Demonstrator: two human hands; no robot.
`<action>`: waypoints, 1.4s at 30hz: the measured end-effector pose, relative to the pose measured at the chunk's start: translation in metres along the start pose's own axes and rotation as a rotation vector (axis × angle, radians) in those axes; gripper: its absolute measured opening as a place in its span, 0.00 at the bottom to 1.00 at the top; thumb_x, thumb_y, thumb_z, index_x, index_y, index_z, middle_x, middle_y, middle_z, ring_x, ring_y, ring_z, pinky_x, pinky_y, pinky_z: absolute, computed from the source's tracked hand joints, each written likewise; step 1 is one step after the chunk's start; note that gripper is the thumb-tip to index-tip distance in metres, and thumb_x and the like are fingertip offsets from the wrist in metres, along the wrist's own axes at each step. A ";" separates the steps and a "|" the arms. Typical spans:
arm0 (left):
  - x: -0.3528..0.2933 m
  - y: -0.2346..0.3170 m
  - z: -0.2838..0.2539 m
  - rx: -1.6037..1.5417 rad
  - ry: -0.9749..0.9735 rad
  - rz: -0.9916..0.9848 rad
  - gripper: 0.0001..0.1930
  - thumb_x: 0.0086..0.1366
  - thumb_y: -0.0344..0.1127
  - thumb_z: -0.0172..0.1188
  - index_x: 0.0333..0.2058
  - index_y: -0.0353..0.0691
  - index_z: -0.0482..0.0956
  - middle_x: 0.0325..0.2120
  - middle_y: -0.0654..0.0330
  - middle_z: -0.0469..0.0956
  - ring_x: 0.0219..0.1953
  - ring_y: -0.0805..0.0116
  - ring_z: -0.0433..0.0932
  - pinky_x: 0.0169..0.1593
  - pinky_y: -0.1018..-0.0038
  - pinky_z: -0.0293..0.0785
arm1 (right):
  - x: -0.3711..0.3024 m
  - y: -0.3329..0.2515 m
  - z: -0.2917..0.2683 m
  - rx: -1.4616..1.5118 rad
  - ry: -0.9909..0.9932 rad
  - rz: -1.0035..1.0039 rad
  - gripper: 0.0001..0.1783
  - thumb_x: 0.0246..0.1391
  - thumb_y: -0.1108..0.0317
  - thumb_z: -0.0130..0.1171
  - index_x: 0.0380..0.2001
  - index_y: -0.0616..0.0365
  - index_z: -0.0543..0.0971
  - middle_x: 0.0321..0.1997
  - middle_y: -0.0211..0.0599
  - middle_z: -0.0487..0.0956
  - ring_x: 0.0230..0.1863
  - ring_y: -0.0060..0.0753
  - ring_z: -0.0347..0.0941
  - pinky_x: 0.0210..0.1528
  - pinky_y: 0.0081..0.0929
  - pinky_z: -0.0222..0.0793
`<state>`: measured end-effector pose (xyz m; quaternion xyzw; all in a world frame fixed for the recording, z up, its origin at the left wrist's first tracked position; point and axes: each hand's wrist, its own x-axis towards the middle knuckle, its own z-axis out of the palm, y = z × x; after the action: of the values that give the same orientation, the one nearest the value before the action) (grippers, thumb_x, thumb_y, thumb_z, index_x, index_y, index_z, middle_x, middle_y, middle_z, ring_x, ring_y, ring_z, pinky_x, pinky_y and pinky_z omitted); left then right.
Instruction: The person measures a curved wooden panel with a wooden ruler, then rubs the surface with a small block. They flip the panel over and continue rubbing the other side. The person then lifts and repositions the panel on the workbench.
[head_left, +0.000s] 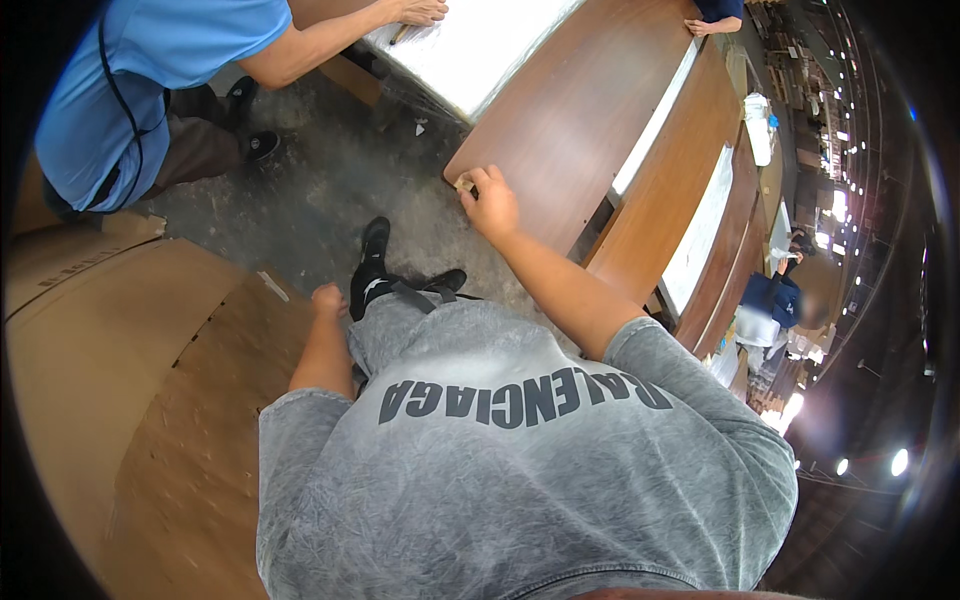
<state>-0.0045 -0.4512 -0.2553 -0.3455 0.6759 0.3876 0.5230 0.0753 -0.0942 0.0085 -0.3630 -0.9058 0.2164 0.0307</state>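
Observation:
My right hand (492, 204) reaches to the near left corner of a brown wood-grain panel (575, 110). Pinched in its fingers is a small tan pad (464, 184), pressed against the panel's rounded corner; whether it is sandpaper or a block, I cannot tell. My left hand (328, 299) hangs low beside my thigh with its fingers curled, and nothing shows in it. It is apart from the panels.
Another brown panel (672, 160) lies to the right, with white strips between panels. Across from me a person in a blue shirt (180, 60) works over a white wrapped surface (470, 50). Large cardboard (120, 310) stands at left. Another person's hand (700, 27) touches the far panel edge.

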 end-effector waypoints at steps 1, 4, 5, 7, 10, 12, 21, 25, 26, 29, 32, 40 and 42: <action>-0.001 0.002 0.004 0.037 -0.031 0.018 0.09 0.71 0.40 0.49 0.39 0.42 0.73 0.23 0.60 0.71 0.18 0.66 0.70 0.19 0.68 0.64 | 0.001 0.000 -0.001 -0.010 -0.008 -0.007 0.14 0.54 0.64 0.67 0.44 0.51 0.80 0.44 0.42 0.77 0.44 0.54 0.78 0.45 0.46 0.75; -0.005 0.020 0.020 0.137 -0.145 0.098 0.10 0.71 0.41 0.50 0.42 0.42 0.74 0.23 0.62 0.71 0.18 0.69 0.70 0.19 0.70 0.63 | 0.003 -0.006 -0.009 -0.061 -0.073 0.016 0.14 0.54 0.64 0.67 0.44 0.52 0.80 0.44 0.43 0.77 0.44 0.56 0.78 0.45 0.46 0.75; -0.007 0.033 0.026 0.166 -0.201 0.111 0.10 0.71 0.42 0.52 0.43 0.43 0.75 0.24 0.63 0.72 0.18 0.70 0.70 0.19 0.71 0.63 | 0.004 -0.009 -0.012 -0.081 -0.100 0.032 0.14 0.55 0.64 0.67 0.44 0.52 0.80 0.45 0.43 0.77 0.44 0.56 0.78 0.46 0.46 0.75; -0.014 0.063 0.048 0.248 -0.263 0.217 0.13 0.71 0.44 0.55 0.46 0.43 0.76 0.25 0.64 0.74 0.19 0.73 0.71 0.19 0.71 0.63 | 0.007 -0.016 -0.015 -0.085 -0.113 0.042 0.13 0.55 0.65 0.67 0.44 0.52 0.80 0.45 0.43 0.77 0.45 0.56 0.77 0.46 0.46 0.75; -0.036 0.111 0.082 0.282 -0.408 0.369 0.16 0.71 0.45 0.55 0.50 0.42 0.77 0.33 0.61 0.81 0.28 0.71 0.77 0.26 0.71 0.71 | 0.009 -0.021 -0.017 -0.084 -0.111 0.025 0.13 0.56 0.65 0.67 0.43 0.53 0.80 0.45 0.43 0.77 0.45 0.56 0.77 0.46 0.46 0.75; -0.057 0.139 0.103 0.328 -0.476 0.422 0.19 0.72 0.47 0.54 0.53 0.41 0.77 0.42 0.58 0.83 0.39 0.67 0.80 0.38 0.68 0.76 | 0.009 -0.020 -0.015 -0.082 -0.109 0.010 0.13 0.56 0.65 0.67 0.43 0.54 0.80 0.45 0.44 0.78 0.45 0.56 0.77 0.46 0.46 0.75; -0.160 0.195 0.153 0.389 -0.817 0.592 0.22 0.74 0.49 0.51 0.58 0.41 0.74 0.53 0.54 0.80 0.52 0.61 0.79 0.52 0.63 0.74 | 0.017 0.006 0.003 -0.027 -0.125 -0.051 0.14 0.53 0.65 0.69 0.41 0.57 0.80 0.43 0.44 0.80 0.45 0.55 0.78 0.45 0.45 0.75; -0.159 0.190 0.167 0.330 -0.828 0.593 0.22 0.75 0.48 0.49 0.60 0.41 0.73 0.54 0.53 0.80 0.53 0.59 0.79 0.52 0.62 0.74 | 0.020 0.009 0.006 -0.051 -0.116 -0.094 0.14 0.53 0.67 0.69 0.42 0.58 0.80 0.42 0.44 0.79 0.41 0.53 0.78 0.43 0.42 0.75; -0.152 0.187 0.171 0.313 -0.836 0.569 0.22 0.76 0.48 0.49 0.60 0.41 0.72 0.54 0.53 0.80 0.53 0.59 0.79 0.52 0.62 0.74 | 0.020 0.008 0.007 -0.055 -0.114 -0.113 0.14 0.53 0.67 0.69 0.42 0.59 0.80 0.42 0.44 0.79 0.39 0.51 0.78 0.42 0.40 0.75; -0.118 0.167 0.177 0.258 -0.829 0.483 0.23 0.76 0.49 0.47 0.61 0.41 0.72 0.54 0.52 0.80 0.53 0.57 0.79 0.53 0.61 0.74 | 0.020 0.001 0.008 0.000 -0.125 -0.088 0.15 0.53 0.70 0.70 0.43 0.60 0.80 0.40 0.42 0.77 0.31 0.41 0.76 0.37 0.33 0.73; -0.080 0.140 0.171 0.169 -0.763 0.366 0.22 0.76 0.48 0.47 0.60 0.42 0.72 0.54 0.53 0.80 0.52 0.57 0.80 0.52 0.62 0.74 | 0.017 -0.009 0.009 0.089 -0.124 -0.004 0.15 0.52 0.72 0.71 0.43 0.61 0.79 0.40 0.40 0.75 0.27 0.31 0.70 0.32 0.28 0.70; 0.008 0.038 0.127 -0.022 -0.481 0.115 0.19 0.74 0.46 0.50 0.57 0.44 0.74 0.46 0.55 0.83 0.43 0.65 0.81 0.42 0.68 0.75 | 0.028 -0.003 0.017 0.040 -0.134 -0.142 0.16 0.50 0.76 0.72 0.42 0.60 0.79 0.42 0.37 0.75 0.27 0.26 0.70 0.30 0.24 0.69; 0.032 0.010 0.123 0.020 -0.408 0.091 0.18 0.74 0.45 0.52 0.55 0.44 0.76 0.43 0.57 0.84 0.39 0.66 0.81 0.39 0.69 0.75 | 0.029 0.001 0.019 0.023 -0.144 -0.151 0.16 0.50 0.76 0.72 0.42 0.60 0.79 0.42 0.37 0.75 0.27 0.26 0.69 0.30 0.24 0.69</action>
<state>0.0337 -0.3399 -0.3038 -0.2236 0.5746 0.4660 0.6346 0.0508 -0.0815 -0.0121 -0.2771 -0.9278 0.2496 -0.0140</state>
